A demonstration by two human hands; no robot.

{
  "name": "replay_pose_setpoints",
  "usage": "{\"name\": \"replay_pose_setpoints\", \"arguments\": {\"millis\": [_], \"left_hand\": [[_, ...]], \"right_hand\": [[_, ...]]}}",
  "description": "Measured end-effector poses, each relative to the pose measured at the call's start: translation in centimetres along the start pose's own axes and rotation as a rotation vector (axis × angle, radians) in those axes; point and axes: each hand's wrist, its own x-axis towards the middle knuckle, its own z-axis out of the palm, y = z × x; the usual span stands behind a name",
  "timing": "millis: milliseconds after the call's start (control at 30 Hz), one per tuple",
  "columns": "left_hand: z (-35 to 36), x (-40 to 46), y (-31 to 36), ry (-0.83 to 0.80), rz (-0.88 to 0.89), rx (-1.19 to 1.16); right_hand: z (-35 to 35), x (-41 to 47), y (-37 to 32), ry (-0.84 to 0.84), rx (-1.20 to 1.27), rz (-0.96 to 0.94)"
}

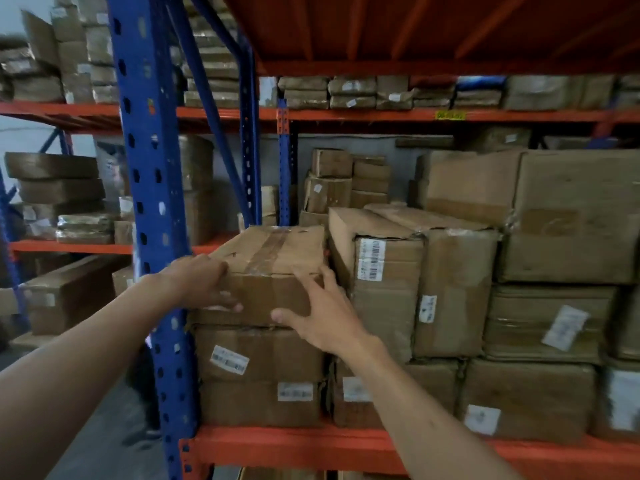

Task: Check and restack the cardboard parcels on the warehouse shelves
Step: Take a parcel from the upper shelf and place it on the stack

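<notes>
pressing flat with spread fingers, the left hand (pixel 204 282) and right hand (pixel 320 315) bracket, not clamp, the taped top parcel (pixel 273 271) on the leftmost stack beside the blue upright (pixel 152 202), where a shove could tip it off the lower parcel (pixel 259 372).

Premises: warehouse storeroom — pallet racking with blue perforated uprights (pixel 149 188) and orange beams (pixel 311 445). Orange decking (pixel 433 26) overhead. Shelves packed with taped brown cardboard parcels (pixel 460 285), many dented, most bearing white barcode labels (pixel 371 259). Further racking bay (pixel 52 244) at left, likewise stacked with flat wrapped bundles. Yellow location tag (pixel 450 115) on an upper beam. Grey concrete floor (pixel 104 427) — bare aisle beneath.
</notes>
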Motion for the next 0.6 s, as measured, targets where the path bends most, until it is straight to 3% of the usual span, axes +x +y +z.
{"name": "replay_pose_setpoints", "arguments": {"millis": [133, 233, 467, 600], "left_hand": [[-1.3, 0.8, 3.6, 0.045, 0.123, -0.188], [-3.5, 2.5, 7.6, 0.153, 0.251, -0.101], [-10.0, 4.5, 18.5, 0.378, 0.635, 0.359], [-11.0, 5.9, 21.8, 0.250, 0.673, 0.596]], "right_hand": [[0.6, -5.4, 4.9, 0.342, 0.223, -0.062], [1.1, -7.5, 8.3, 0.563, 0.197, 0.032], [1.6, -7.1, 10.5, 0.664, 0.210, 0.242], [2.8, -5.8, 10.3, 0.763, 0.278, 0.284]]}}
